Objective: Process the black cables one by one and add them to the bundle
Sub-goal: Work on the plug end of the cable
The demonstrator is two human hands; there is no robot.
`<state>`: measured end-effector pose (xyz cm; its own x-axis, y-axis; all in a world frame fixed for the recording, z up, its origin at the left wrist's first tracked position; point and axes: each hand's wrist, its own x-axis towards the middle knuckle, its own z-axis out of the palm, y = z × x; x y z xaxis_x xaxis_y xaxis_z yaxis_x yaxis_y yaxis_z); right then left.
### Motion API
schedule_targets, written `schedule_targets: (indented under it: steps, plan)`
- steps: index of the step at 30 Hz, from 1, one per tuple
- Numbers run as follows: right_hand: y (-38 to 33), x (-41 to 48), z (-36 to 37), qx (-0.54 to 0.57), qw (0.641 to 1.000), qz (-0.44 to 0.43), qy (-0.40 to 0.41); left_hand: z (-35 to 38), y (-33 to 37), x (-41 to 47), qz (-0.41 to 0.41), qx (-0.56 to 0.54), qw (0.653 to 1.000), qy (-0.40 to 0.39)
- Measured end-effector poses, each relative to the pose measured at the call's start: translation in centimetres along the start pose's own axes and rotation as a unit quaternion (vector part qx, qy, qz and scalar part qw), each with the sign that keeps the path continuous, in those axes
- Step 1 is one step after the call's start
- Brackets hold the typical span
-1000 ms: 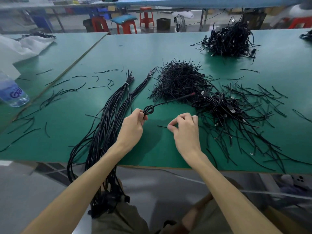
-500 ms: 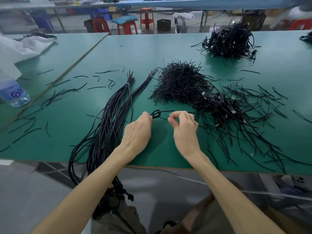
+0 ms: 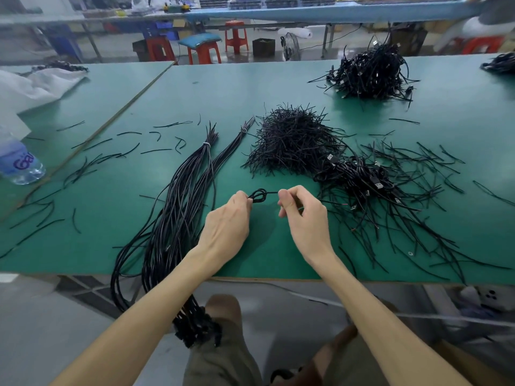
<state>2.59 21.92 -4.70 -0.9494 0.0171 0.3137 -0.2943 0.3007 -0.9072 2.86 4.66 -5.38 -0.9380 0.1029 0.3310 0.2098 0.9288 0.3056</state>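
My left hand (image 3: 227, 221) pinches a small coiled black cable (image 3: 259, 195) just above the green table (image 3: 250, 87). My right hand (image 3: 302, 215) pinches the free end of the same cable a few centimetres to the right. Left of my hands lies the long bundle of black cables (image 3: 181, 207), tied with a white band near its far end and hanging over the table's front edge. A heap of loose cables with USB plugs (image 3: 359, 179) lies right of my right hand.
A mound of short black ties (image 3: 292, 140) sits beyond my hands. Another cable pile (image 3: 370, 73) lies at the far right. Scattered tie pieces (image 3: 92, 160) cover the left side. A water bottle (image 3: 19, 162) and white bag (image 3: 36, 84) are far left.
My right hand rose from the table and took the cable's free end next to my left hand. The long straight end drawn out a second ago is now short between both hands.
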Motion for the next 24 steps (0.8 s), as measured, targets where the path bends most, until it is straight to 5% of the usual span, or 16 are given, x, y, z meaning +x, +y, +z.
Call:
schedule_targets:
  steps: [8,13,17,24]
  plan:
    - [0.1,0.1,-0.2,0.070,0.997,0.024,0.030,-0.1,0.2,-0.3,0.001,0.004,1.000,0.002]
    - [-0.1,0.1,-0.5,0.100,0.994,0.026,0.043,-0.2,1.0,-0.3,0.069,-0.003,0.998,-0.005]
    - [0.0,-0.1,-0.2,0.048,0.999,0.004,0.012,-0.3,1.0,-0.2,0.117,0.025,0.993,-0.022]
    - [0.2,-0.4,0.9,-0.055,0.995,-0.062,-0.053,-0.4,0.7,-0.5,0.082,-0.019,0.995,-0.047]
